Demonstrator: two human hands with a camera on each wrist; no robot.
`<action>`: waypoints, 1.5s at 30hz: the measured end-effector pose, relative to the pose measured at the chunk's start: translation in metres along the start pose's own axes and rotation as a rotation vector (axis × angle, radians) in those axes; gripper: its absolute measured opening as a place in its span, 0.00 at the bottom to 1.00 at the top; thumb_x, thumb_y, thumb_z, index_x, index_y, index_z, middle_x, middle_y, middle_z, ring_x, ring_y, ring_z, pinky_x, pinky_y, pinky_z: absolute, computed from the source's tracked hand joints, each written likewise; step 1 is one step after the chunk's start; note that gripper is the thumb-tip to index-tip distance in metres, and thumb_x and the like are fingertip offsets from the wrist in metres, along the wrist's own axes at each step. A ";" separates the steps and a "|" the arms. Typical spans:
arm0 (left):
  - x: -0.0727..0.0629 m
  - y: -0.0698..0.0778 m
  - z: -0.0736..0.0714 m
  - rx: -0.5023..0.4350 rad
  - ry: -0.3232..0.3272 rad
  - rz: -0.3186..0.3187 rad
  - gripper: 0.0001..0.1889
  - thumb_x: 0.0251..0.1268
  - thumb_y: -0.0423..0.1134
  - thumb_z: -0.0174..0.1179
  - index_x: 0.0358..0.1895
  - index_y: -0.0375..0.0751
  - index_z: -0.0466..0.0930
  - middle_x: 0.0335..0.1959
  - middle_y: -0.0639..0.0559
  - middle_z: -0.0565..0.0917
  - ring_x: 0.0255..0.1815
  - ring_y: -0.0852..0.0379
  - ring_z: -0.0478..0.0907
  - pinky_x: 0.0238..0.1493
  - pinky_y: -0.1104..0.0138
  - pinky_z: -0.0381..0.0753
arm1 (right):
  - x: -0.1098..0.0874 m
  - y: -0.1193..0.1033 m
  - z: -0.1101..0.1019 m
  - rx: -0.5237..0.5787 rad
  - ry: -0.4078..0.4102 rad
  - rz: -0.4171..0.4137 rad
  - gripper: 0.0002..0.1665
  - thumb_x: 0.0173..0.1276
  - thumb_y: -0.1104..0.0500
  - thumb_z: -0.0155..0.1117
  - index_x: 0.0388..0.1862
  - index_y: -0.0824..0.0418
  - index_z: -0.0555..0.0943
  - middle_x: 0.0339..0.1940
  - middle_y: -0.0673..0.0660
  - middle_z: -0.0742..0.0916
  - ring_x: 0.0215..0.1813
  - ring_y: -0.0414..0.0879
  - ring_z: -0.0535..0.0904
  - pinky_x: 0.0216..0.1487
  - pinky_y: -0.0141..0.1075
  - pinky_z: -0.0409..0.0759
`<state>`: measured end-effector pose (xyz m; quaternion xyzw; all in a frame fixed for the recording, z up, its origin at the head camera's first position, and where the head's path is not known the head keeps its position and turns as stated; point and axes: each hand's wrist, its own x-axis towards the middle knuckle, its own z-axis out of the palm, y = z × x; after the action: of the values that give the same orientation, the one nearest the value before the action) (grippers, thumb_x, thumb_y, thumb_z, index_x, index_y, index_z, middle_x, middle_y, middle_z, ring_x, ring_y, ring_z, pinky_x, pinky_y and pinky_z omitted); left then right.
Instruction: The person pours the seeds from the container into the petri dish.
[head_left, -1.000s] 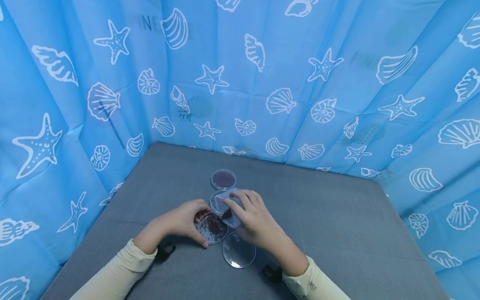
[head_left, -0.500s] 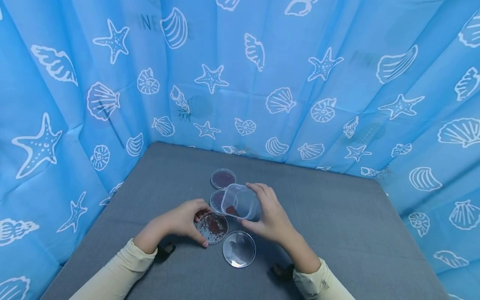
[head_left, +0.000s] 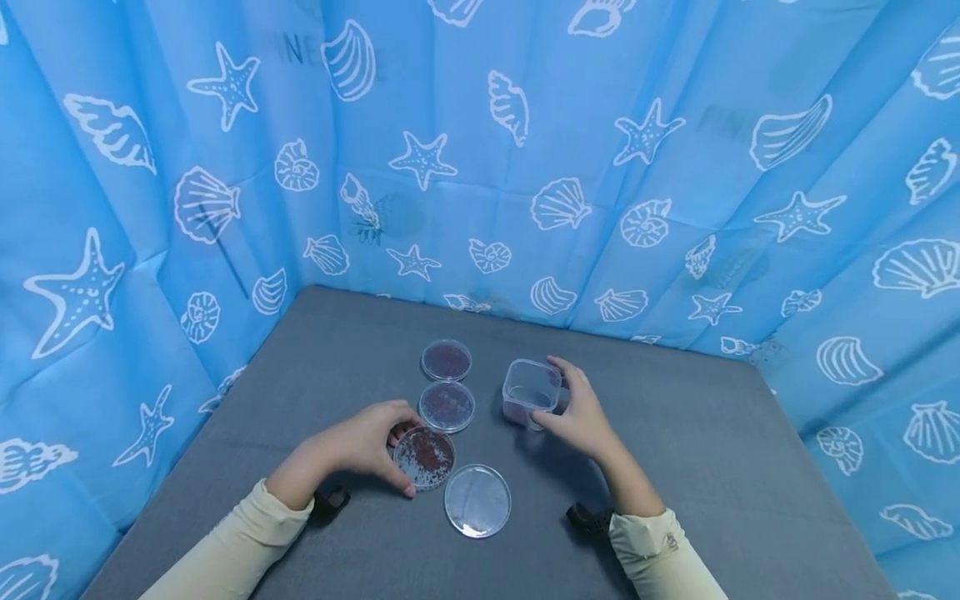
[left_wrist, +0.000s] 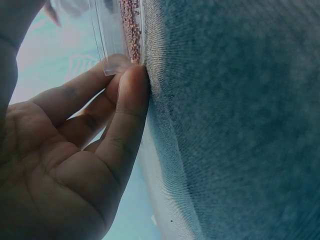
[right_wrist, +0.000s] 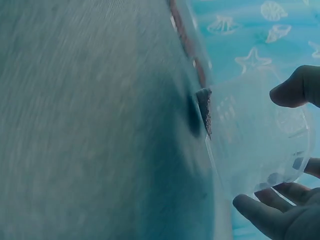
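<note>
My left hand (head_left: 367, 437) curves around the near-left petri dish (head_left: 424, 460), which has reddish-brown grains spread unevenly over its bottom. In the left wrist view, thumb and fingers pinch the dish's clear rim (left_wrist: 102, 45), close against the tabletop. My right hand (head_left: 585, 417) grips a clear square plastic tub (head_left: 531, 385) upright over the table, right of the dishes. A small heap of grains (right_wrist: 206, 114) lies at the tub's bottom corner in the right wrist view. Between the hands, a clear round petri dish lid (head_left: 477, 501) lies flat.
Two more petri dishes, a middle one (head_left: 447, 407) and a far one (head_left: 446, 360), hold dark reddish grains and line up behind the left hand's dish. A grey cloth (head_left: 660, 467) covers the table. A blue shell-print curtain (head_left: 465, 167) hangs around its back and sides.
My right hand has drawn the tub away from above the dishes to the right and turned it from tipped to upright. My left hand stays at its dish.
</note>
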<state>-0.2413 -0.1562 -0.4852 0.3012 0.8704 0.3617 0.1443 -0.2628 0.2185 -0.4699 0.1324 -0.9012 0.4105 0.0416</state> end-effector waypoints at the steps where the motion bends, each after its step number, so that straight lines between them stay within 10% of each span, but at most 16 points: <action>1: 0.000 0.000 0.000 -0.003 0.001 0.003 0.46 0.36 0.53 0.90 0.63 0.40 0.82 0.49 0.53 0.80 0.48 0.55 0.76 0.48 0.68 0.82 | 0.000 0.003 -0.001 0.005 -0.003 0.007 0.53 0.65 0.59 0.76 0.84 0.61 0.61 0.77 0.70 0.70 0.78 0.68 0.68 0.68 0.63 0.82; 9: -0.001 0.001 -0.001 -0.006 0.006 0.005 0.45 0.37 0.53 0.90 0.64 0.41 0.82 0.49 0.53 0.80 0.48 0.56 0.76 0.48 0.68 0.82 | 0.002 0.011 -0.003 -0.102 0.047 -0.016 0.51 0.65 0.56 0.75 0.83 0.62 0.62 0.78 0.72 0.69 0.77 0.71 0.67 0.74 0.69 0.72; 17: 0.001 0.003 0.000 -0.012 0.000 0.005 0.45 0.37 0.53 0.90 0.64 0.42 0.82 0.49 0.53 0.80 0.48 0.56 0.77 0.48 0.68 0.82 | -0.018 -0.025 -0.005 -0.287 0.149 -0.281 0.41 0.61 0.53 0.81 0.72 0.59 0.78 0.73 0.64 0.76 0.74 0.65 0.67 0.68 0.69 0.72; 21: 0.002 0.002 -0.001 0.004 0.009 0.006 0.45 0.36 0.53 0.90 0.63 0.41 0.82 0.49 0.53 0.80 0.47 0.55 0.77 0.48 0.68 0.82 | -0.035 -0.047 -0.003 -0.269 -0.052 -0.362 0.38 0.61 0.49 0.83 0.68 0.56 0.81 0.66 0.56 0.82 0.69 0.54 0.76 0.65 0.58 0.82; 29: 0.000 0.003 -0.002 0.002 0.002 -0.008 0.45 0.37 0.53 0.90 0.64 0.41 0.82 0.49 0.53 0.80 0.48 0.55 0.76 0.48 0.68 0.82 | -0.053 -0.057 0.014 -0.277 -0.481 -0.248 0.55 0.50 0.38 0.87 0.75 0.52 0.76 0.79 0.59 0.72 0.80 0.56 0.64 0.73 0.61 0.78; 45: -0.002 0.003 -0.001 -0.019 -0.008 -0.015 0.46 0.38 0.52 0.89 0.64 0.40 0.81 0.50 0.52 0.80 0.49 0.54 0.76 0.50 0.67 0.83 | -0.054 -0.052 0.033 -0.337 -0.612 -0.208 0.54 0.46 0.39 0.89 0.73 0.50 0.77 0.82 0.57 0.70 0.82 0.56 0.62 0.75 0.60 0.76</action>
<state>-0.2390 -0.1570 -0.4821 0.2949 0.8686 0.3676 0.1530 -0.1955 0.1723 -0.4639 0.3313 -0.9087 0.1910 -0.1674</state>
